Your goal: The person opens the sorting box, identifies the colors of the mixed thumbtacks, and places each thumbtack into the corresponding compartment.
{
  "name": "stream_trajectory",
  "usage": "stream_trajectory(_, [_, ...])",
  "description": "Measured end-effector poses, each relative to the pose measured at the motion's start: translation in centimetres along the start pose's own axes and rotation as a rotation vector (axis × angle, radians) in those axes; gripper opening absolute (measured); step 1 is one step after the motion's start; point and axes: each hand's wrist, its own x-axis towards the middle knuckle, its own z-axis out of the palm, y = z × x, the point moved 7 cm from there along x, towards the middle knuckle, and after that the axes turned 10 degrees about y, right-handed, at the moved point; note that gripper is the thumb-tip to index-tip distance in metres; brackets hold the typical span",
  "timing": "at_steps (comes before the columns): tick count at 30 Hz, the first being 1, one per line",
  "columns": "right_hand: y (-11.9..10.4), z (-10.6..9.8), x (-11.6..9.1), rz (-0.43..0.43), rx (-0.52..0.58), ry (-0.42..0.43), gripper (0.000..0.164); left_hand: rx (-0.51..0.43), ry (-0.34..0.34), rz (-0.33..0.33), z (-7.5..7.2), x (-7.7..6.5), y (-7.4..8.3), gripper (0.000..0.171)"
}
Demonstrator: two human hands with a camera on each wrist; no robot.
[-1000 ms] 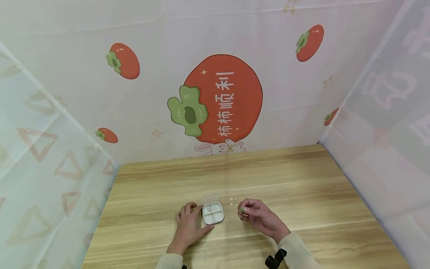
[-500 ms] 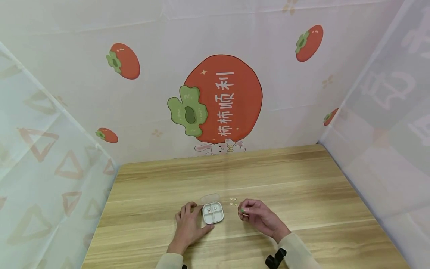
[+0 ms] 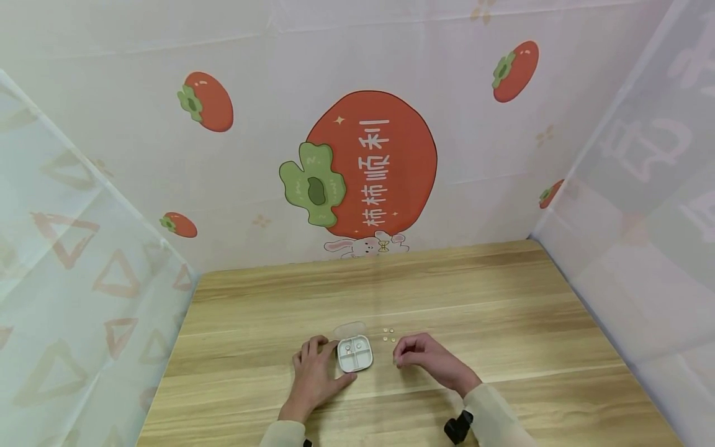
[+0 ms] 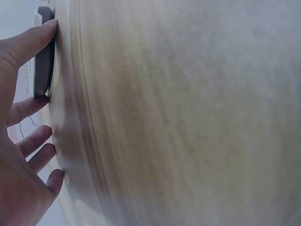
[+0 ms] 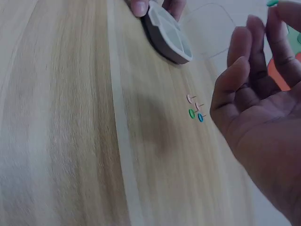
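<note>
White plastic box (image 3: 364, 359) sits on the table (image 3: 268, 310), clear lid (image 3: 350, 329) folded back on its far side. My left grip (image 3: 314, 375) holds it, thumb against one side, forefinger at the opposite side; other fingers spread, tips down on the wood. My right grip (image 3: 432, 360) is off the table, just right of the box, pinching a green tack (image 5: 272, 3) between thumb and forefinger, remaining fingers loosely bent.

Progress: looks part done. Far-left compartment holds small tacks (image 3: 347, 348), seemingly two; far-right one has a single tack (image 3: 359, 346). Colours in there too small to tell. Both near compartments show nothing in them.

Left over: the pinched one, not in a compartment yet, plus four on the table between box and right grip, points up: two pink tacks (image 5: 190, 99), another green tack (image 5: 192, 113), a blue tack (image 5: 201, 117). Lid not closed, so I'd call it about midway.
</note>
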Motion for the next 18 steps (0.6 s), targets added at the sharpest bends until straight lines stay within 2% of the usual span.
stream_trajectory(3, [0.43,0.0,0.17,0.019,-0.201,0.027,0.016,-0.003,0.01,0.006,-0.06,0.04,0.07,0.077])
stream_trajectory(7, [0.42,0.29,0.36,-0.025,-0.407,0.031,0.008,-0.005,0.017,0.005,-0.24,0.05,0.18,0.076])
stream_trajectory(11, [0.16,0.55,0.4,-0.039,-0.52,0.034,0.006,-0.001,0.006,-0.003,-0.22,0.02,0.19,0.076])
stream_trajectory(18, [-0.16,0.84,0.56,-0.055,-0.647,0.029,0.007,-0.001,-0.004,-0.01,-0.08,0.0,0.08,0.077])
